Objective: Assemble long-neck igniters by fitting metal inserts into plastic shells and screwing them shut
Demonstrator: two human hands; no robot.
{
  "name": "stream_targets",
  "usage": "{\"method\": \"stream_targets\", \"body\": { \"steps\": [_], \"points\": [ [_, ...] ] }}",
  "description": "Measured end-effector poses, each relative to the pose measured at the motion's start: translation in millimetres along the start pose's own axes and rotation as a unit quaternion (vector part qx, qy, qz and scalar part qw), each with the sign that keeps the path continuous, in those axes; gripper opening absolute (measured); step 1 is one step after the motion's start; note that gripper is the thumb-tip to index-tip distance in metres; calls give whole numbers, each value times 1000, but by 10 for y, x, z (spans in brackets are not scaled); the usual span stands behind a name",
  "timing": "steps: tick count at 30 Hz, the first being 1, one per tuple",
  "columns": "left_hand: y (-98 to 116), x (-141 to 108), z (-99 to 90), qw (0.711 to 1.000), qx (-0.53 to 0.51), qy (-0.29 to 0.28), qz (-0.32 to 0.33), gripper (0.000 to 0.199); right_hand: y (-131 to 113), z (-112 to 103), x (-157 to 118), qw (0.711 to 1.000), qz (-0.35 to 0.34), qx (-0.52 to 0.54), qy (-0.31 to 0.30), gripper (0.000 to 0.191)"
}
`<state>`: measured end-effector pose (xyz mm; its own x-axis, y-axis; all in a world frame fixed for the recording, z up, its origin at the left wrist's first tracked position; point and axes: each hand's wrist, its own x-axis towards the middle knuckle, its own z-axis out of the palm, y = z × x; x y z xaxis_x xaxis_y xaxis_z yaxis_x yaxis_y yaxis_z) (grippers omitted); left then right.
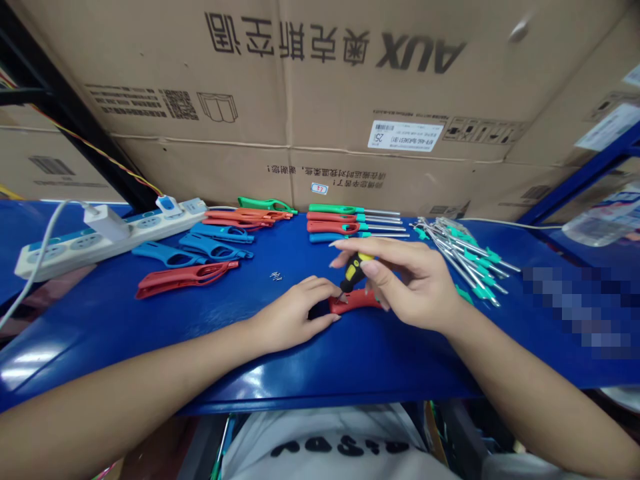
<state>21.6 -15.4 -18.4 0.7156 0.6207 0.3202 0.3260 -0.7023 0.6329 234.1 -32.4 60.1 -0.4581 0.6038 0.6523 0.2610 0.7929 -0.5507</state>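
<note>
Screws near left hand

A black-and-yellow screwdriver is held in the right hand, its tip set against the left end of a red casing near the middle of the table's front edge. That same end is held by the left hand. Small screws are scattered just beyond the left hand. Toward the far left corner, loose casings in red, blue, orange and green are laid beside a power strip. By the far edge, three lighters are lined up, with metal rods heaped to their right.
</note>
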Motion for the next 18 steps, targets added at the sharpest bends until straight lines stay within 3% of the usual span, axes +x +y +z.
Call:
{"method": "stream_targets", "body": {
  "steps": [3,8,11,13,18],
  "points": [
    [-4,0,2,1000,-4,-1,-2,22,7,-11,28,999,-35,-20,5,26],
    [-26,-5,17,1000,-5,2,-5,22,41,1,3,981,-114,-156,32,19],
    [-21,-2,14,1000,-6,2,-3,23,59,5,-28,967,-130,-215,49,24],
    [-12,2,9,1000,-5,4,-3,22,60,4,-34,972,-115,-198,54,26],
    [-2,1,3,1000,2,6,-11,21,36,-13,10,1000,-13,-28,6,35]
  ]
}}
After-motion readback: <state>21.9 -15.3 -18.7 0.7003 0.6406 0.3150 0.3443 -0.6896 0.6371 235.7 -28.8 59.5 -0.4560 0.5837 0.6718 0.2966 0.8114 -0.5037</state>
